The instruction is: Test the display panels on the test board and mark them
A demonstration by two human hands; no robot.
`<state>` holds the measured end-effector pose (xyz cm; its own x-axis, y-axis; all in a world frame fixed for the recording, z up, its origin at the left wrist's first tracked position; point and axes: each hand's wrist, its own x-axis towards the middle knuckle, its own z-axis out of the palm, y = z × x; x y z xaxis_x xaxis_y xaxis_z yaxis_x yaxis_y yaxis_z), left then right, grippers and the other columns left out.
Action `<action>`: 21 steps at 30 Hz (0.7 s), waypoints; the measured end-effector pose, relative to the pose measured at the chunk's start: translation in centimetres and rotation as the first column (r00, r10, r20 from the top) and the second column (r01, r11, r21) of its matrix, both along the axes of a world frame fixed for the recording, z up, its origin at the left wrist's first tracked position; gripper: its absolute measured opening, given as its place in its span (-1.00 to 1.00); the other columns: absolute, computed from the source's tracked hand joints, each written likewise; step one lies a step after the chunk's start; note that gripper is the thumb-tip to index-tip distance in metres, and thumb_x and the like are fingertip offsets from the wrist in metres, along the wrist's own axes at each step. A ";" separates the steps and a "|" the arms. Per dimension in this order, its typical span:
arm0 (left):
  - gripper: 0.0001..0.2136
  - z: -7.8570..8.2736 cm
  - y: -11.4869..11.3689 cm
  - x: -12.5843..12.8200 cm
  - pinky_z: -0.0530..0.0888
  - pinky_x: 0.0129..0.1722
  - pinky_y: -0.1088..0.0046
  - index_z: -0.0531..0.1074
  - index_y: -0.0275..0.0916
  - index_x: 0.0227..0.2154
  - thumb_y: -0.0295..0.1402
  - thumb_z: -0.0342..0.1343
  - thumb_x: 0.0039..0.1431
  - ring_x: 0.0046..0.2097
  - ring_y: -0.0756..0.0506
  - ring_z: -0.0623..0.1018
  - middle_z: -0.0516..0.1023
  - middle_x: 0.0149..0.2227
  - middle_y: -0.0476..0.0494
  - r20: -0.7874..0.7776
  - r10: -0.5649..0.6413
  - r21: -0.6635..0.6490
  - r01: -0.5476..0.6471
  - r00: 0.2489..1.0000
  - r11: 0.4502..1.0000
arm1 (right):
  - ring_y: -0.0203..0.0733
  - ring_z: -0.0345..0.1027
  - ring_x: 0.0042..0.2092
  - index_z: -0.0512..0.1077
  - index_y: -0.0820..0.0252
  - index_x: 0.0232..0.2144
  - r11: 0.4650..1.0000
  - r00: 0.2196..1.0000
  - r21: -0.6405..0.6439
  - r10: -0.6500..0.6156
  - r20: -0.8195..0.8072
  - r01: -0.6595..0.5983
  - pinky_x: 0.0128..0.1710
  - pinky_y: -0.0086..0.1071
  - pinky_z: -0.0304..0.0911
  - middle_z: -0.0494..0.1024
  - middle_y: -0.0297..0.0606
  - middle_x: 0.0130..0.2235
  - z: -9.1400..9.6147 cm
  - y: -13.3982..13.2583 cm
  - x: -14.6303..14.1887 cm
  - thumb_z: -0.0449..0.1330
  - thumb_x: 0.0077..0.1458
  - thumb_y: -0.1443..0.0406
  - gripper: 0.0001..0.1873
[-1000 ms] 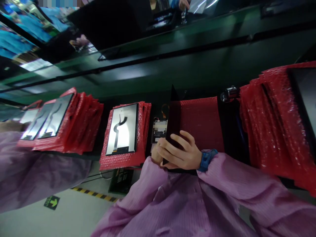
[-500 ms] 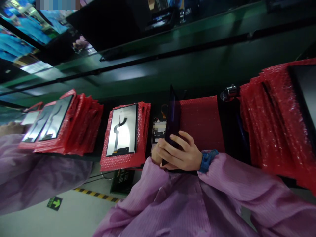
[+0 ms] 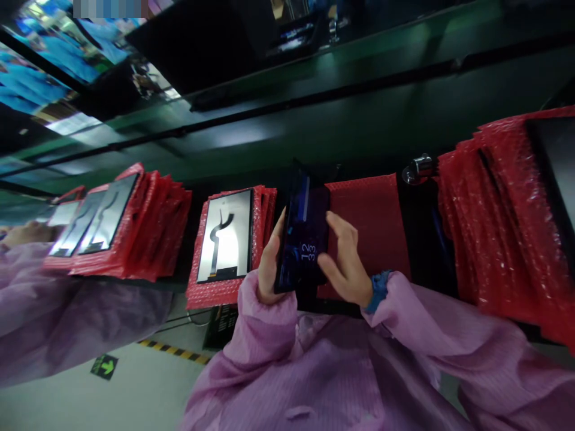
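A dark tablet (image 3: 299,224) is propped at a tilt in front of me, its screen lit with the clock digits 12 33 turned sideways. My left hand (image 3: 269,263) grips its left edge from behind and below, partly hidden by it. At the right edge, my right hand (image 3: 345,263) has thumb and fingers spread, fingertips close to the glass; whether they touch it I cannot tell. Under and right of that hand lies a flat red bubble-wrap sheet (image 3: 368,221). Left of the tablet, a display panel (image 3: 240,239) with a dark flex cable rests on red bubble-wrap bags (image 3: 204,292).
More red bags with panels (image 3: 148,239) are stacked at far left, beside another person's sleeve (image 3: 90,323). A tall stack of red bags (image 3: 503,233) stands at right, near a shiny metal fitting (image 3: 420,169). A dark rail (image 3: 269,111) crosses behind the bench.
The tablet has turned from nearly edge-on to show its lit screen. My left hand has shifted left along with it, and my right hand has loosened and spread its fingers.
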<state>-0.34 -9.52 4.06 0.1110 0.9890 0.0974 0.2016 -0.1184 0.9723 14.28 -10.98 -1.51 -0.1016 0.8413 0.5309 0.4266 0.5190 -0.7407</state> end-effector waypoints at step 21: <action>-0.70 0.8 1.2 -1.0 0.55 0.03 0.24 0.52 -0.14 -0.10 -0.40 0.12 0.07 0.05 -0.25 0.59 0.68 -0.16 -0.05 0.545 0.400 -0.535 -0.061 0.736 0.842 | 0.02 0.06 0.32 0.03 0.18 0.28 0.844 0.937 -0.535 -0.153 -0.315 -0.042 0.34 0.07 -0.01 0.22 0.01 0.27 -2.4 1.5 -0.2 0.09 0.14 0.11 -0.29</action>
